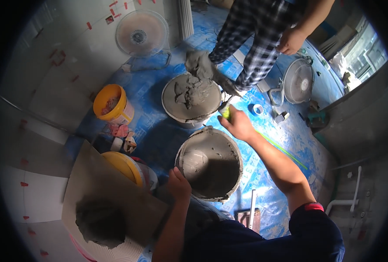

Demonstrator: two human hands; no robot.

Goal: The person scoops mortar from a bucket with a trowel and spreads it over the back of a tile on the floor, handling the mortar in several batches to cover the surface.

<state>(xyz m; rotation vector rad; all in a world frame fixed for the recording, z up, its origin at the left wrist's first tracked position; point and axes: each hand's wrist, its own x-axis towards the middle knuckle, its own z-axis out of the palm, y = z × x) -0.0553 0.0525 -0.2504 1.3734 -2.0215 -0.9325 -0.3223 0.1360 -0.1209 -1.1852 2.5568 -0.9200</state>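
My right hand (240, 125) is closed round the yellow-green handle of a trowel (225, 112), which reaches toward the far bucket. Grey mortar (197, 89) fills that far bucket (193, 123) nearly to its rim and rises in a wet heap on its far side. The heap partly hides the trowel's blade. Nearer to me stands a second bucket (234, 148), coated inside with mortar, its bottom showing through a thin layer. My left hand (178, 184) grips this near bucket's left rim.
A person in checked trousers (264, 39) stands just beyond the far bucket. Two fans (141, 34) (298, 81) stand at the back. A yellow bucket (123, 105) sits left, and a large tile (80, 187) bearing dark mortar (100, 222) lies at lower left. Blue sheeting (146, 131) covers the floor.
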